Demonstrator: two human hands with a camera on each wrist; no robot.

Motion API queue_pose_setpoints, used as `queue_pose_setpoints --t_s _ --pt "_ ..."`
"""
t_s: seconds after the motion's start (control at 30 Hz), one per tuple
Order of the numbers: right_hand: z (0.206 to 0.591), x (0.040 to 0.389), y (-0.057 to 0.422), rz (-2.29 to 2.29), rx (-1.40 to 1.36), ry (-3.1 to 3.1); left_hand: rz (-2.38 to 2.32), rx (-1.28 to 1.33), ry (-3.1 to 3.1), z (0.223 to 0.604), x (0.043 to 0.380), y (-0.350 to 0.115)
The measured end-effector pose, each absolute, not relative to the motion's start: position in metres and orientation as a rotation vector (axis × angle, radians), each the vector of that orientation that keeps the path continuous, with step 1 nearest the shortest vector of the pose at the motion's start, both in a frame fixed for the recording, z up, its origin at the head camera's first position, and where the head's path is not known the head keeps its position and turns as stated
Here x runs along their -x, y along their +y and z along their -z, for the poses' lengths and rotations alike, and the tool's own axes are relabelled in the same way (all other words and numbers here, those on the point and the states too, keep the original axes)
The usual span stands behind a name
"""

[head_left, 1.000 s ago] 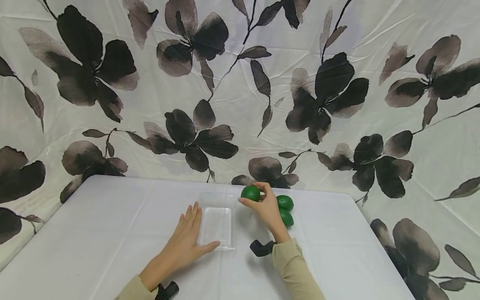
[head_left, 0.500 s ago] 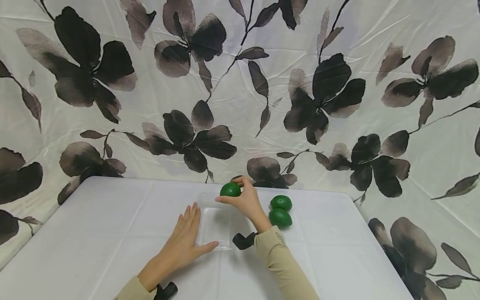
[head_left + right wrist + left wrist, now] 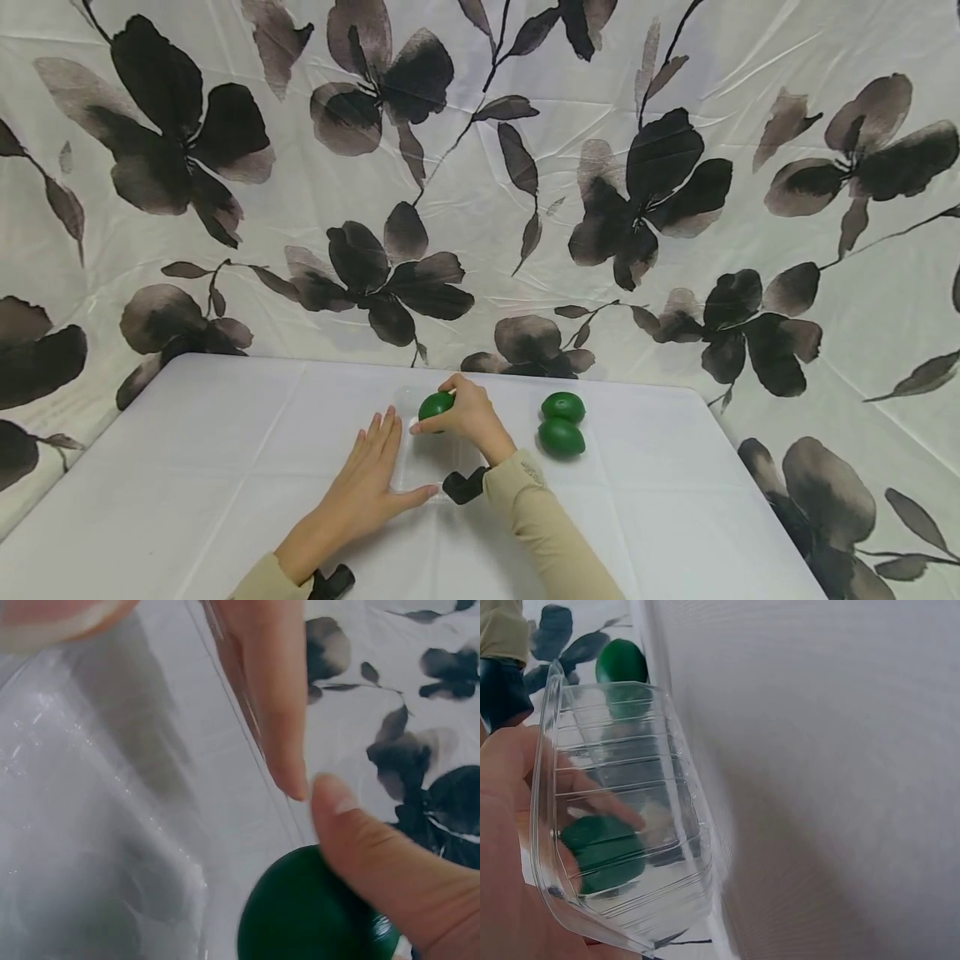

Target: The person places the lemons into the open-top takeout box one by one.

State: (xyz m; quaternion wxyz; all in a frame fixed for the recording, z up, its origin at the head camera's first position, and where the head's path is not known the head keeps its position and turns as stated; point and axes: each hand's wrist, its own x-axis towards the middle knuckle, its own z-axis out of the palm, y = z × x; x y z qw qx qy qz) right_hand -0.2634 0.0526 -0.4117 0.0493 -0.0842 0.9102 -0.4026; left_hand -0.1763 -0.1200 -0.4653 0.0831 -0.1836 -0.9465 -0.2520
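A clear plastic container (image 3: 411,471) lies on the table in front of me. My left hand (image 3: 360,483) rests along its left side and near edge, fingers straight and thumb spread. My right hand (image 3: 474,417) pinches a green lime (image 3: 435,406) between thumb and fingers, over the far part of the container. Through the ribbed container wall (image 3: 630,784), the left wrist view shows this lime low inside; whether it touches the bottom I cannot tell. The right wrist view has the lime (image 3: 300,915) at its lower edge, partly cut off.
Two more green limes, a far one (image 3: 562,407) and a nearer one (image 3: 562,438), sit touching each other right of the container. A white cloth covers the table (image 3: 187,467). Behind its far edge hangs a floral curtain (image 3: 525,208). Black camera mounts (image 3: 463,485) ride on the wrists.
My right hand has carried the lime leftward from beside the other two, then down into the container's far part. The left hand has stayed in place.
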Motion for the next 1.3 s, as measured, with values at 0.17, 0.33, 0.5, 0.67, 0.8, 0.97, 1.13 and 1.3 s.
queue_pose_setpoints --t_s 0.17,0.33,0.5,0.67,0.8,0.97,1.13,1.3 --pt "0.41 0.263 0.042 1.014 0.205 2.815 0.785 0.574 -2.832 0.465 0.177 -0.12" --pt "0.409 0.264 0.035 0.937 0.224 2.811 0.804 0.585 -2.84 0.465 0.178 -0.121" --pt "0.413 0.267 0.034 0.906 0.238 2.786 0.826 0.58 -2.846 0.465 0.178 -0.123" --pt "0.42 0.271 0.036 0.926 0.215 2.76 0.83 0.583 -2.859 0.466 0.178 -0.123" --pt "0.422 0.272 0.036 0.977 0.212 2.728 0.821 0.581 -2.87 0.465 0.178 -0.123" --pt "0.422 0.272 0.038 0.991 0.205 2.719 0.824 0.578 -2.869 0.464 0.178 -0.122" --pt "0.42 0.272 0.042 0.976 0.224 2.7 0.808 0.571 -2.87 0.464 0.177 -0.121" --pt "0.419 0.274 0.044 0.95 0.26 2.767 0.793 0.566 -2.859 0.464 0.177 -0.121"
